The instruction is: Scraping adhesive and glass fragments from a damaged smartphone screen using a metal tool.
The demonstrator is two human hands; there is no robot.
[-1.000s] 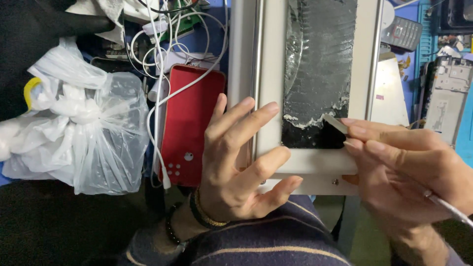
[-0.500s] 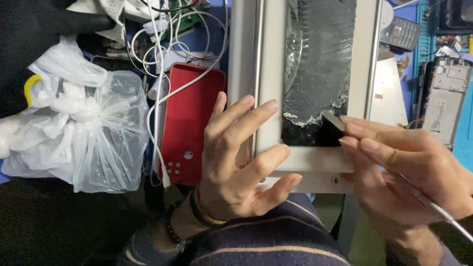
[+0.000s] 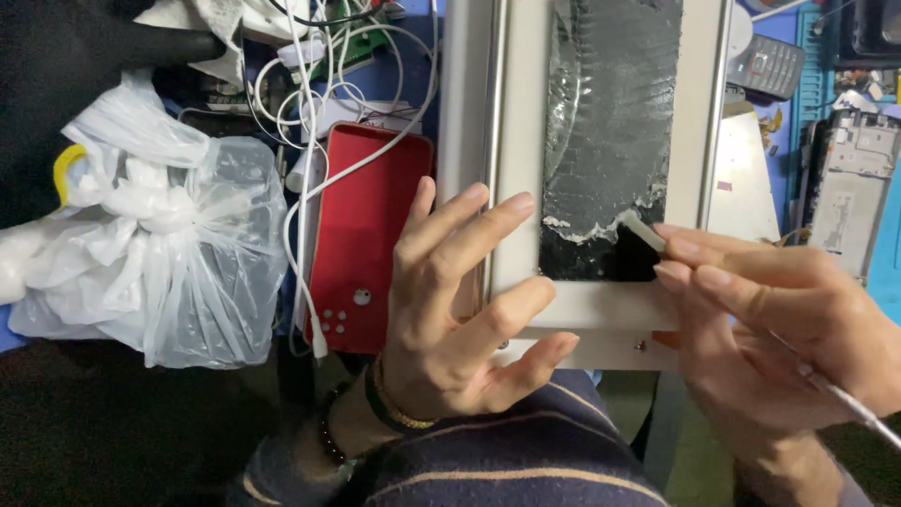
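**Scraping residue off a dark panel on a white frame**

A dark glass panel lies in a white frame in the middle of the scene, running from the far edge toward the person. Most of its surface is coated in a grey, wrinkled film; the near end is bare and black, with a ragged white line of residue between the two.

The right hand pinches a small white scraper between thumb and fingertips, the fingers closed round it, and its tip rests on the panel at the residue line. A thin cable runs from under this hand toward the near right.

The left hand lies flat and open, fingers spread, pressing on the frame's left rail and near corner; it grips nothing.

Just left of the frame sits a red device with white cables draped across it. Farther left is a knotted clear plastic bag. On the right, beyond the frame, a stripped phone chassis rests on a blue mat.
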